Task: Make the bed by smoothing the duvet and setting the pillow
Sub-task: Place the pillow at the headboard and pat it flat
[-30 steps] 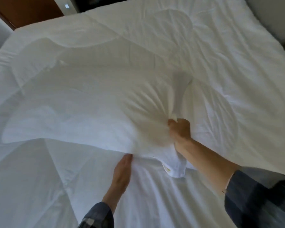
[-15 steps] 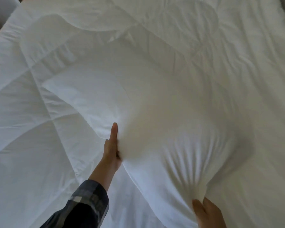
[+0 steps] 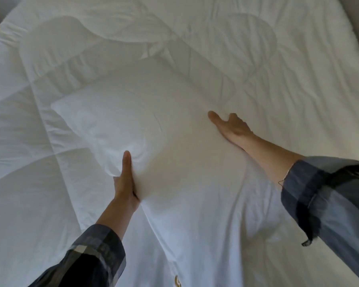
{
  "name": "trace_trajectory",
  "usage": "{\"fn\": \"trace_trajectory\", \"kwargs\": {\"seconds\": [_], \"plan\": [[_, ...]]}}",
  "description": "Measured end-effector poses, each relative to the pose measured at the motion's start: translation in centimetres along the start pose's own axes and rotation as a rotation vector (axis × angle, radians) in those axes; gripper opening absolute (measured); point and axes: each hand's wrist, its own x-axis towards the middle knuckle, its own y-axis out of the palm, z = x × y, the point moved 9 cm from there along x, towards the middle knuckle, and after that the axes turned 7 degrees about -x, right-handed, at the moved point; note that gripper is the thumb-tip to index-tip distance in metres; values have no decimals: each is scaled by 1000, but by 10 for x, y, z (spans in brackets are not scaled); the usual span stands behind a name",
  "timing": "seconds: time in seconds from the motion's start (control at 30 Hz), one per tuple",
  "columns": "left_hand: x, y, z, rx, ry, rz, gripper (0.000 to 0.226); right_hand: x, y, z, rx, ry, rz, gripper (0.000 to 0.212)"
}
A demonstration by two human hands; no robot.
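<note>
Two hands are on the pillow (image 3: 145, 129), which lies across the duvet (image 3: 278, 59) mid-bed, so we judge we are setting it. Our left hand (image 3: 125, 181) grips its near-left edge, bunching the cotton; our right hand (image 3: 231, 126) lies flat and released along its right side. Next we likely square it. Both are soft, white, creased; the duvet is quilted.

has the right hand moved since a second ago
Yes. The right hand, earlier bunching the white pillow near the person, now lies open and flat farther out, toward the quilted white duvet.
</note>
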Motion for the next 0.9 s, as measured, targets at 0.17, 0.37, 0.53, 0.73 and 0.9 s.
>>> {"fn": "trace_trajectory", "kwargs": {"seconds": [0.17,0.37,0.53,0.73,0.9], "plan": [[-20,27,-27,141,94,112,74,-5,4,-1,270,-34,187,91],[-63,43,-36,259,122,104,80,-54,-48,-38,475,-88,-76,44],[-110,84,-17,377,224,291,41,-132,-96,-126,552,18,-245,38],[-131,109,41,1053,572,111,94,-158,-62,-234,66,274,-179,91],[-169,222,104,1558,1292,379,62,-130,-33,-126,-265,-366,-461,64]]}}
